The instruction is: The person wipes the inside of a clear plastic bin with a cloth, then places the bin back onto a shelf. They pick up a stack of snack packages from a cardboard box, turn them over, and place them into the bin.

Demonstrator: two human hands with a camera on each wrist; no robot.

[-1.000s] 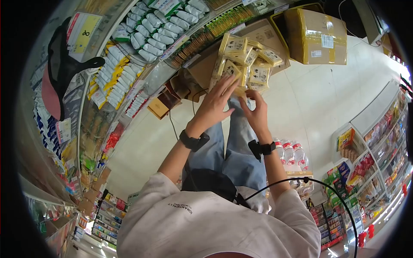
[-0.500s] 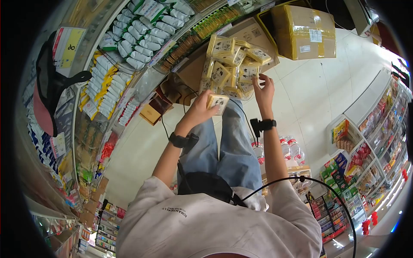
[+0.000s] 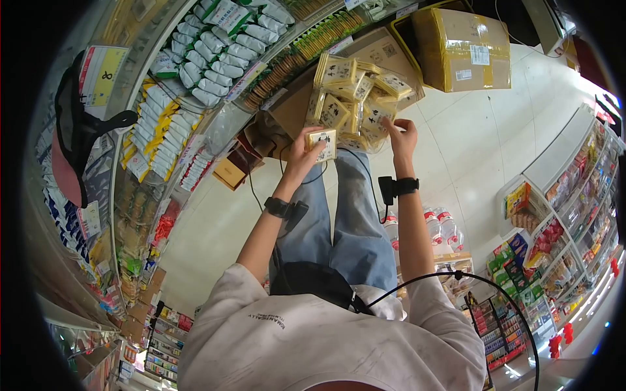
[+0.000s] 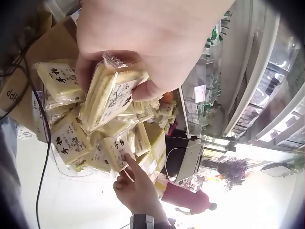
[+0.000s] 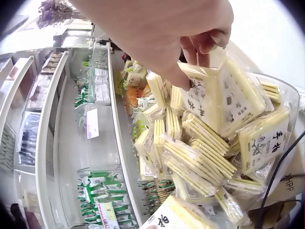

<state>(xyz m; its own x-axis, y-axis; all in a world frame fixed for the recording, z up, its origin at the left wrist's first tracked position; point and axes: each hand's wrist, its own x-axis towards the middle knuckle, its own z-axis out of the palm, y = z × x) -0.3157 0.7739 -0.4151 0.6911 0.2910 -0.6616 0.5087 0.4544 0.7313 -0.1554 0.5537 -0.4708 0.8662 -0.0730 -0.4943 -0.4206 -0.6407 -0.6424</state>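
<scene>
My left hand (image 3: 302, 155) grips a small stack of wrapped yellow squares (image 3: 323, 144), thumb across the printed face; the left wrist view shows several layers in the stack (image 4: 112, 95). At the right side of the heaped packets, my right hand (image 3: 402, 138) pinches a wrapped packet (image 5: 200, 95) by its edge between thumb and fingers. That packet still lies against the pile. The heap (image 3: 355, 85) of similar packets, with dark printed characters, fills a clear container (image 5: 286, 88) seen in the right wrist view.
Shelves of green-and-white packets (image 3: 225, 49) and yellow-and-white packets (image 3: 160, 130) stand at the left. A taped carton (image 3: 463, 49) sits beyond the heap to the right. Bottles (image 3: 443, 228) stand by the right forearm, and a black cable (image 4: 46, 157) hangs near the left hand.
Over the last second my left hand has drawn back from the heap with the stack, then shifted slightly left and up. My right hand has moved to the heap's right side.
</scene>
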